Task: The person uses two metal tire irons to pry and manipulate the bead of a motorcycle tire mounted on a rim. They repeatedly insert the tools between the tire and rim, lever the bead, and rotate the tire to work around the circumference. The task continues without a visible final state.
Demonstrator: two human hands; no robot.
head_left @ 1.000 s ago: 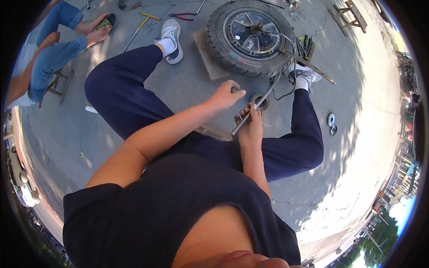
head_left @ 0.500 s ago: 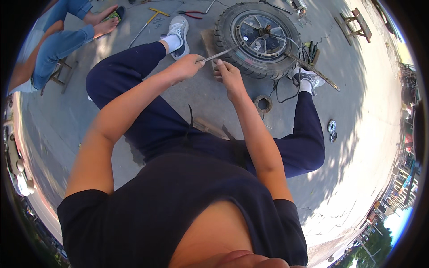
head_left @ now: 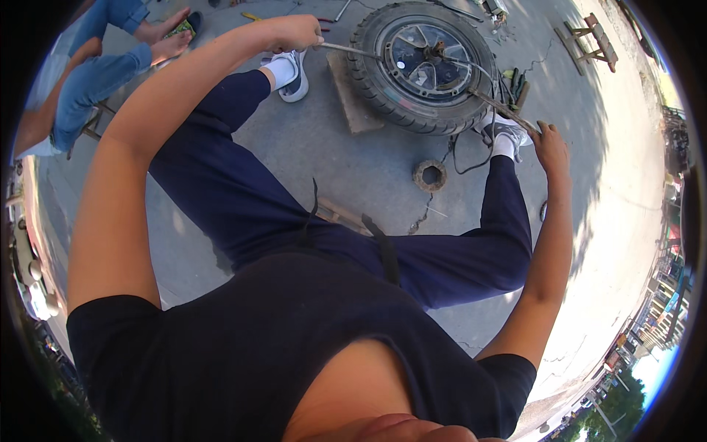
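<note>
A wheel with a black tyre and a spoked hub lies flat on the ground between my feet. My left hand is closed round the outer end of a thin metal tyre lever, whose far end meets the rim's left side. On the other side, my right hand grips the end of a flat metal bar that reaches over the tyre to the rim. A dark cable trails from the wheel beside my right shoe.
A wooden block is under the tyre's left edge. A ring-shaped part lies nearer me. Another person's bare foot is at the upper left. A small wooden stool stands at the far right.
My left hand has swung the lever's outer end left and away from me. My right hand has left the lever's side and moved right onto the flat bar.
</note>
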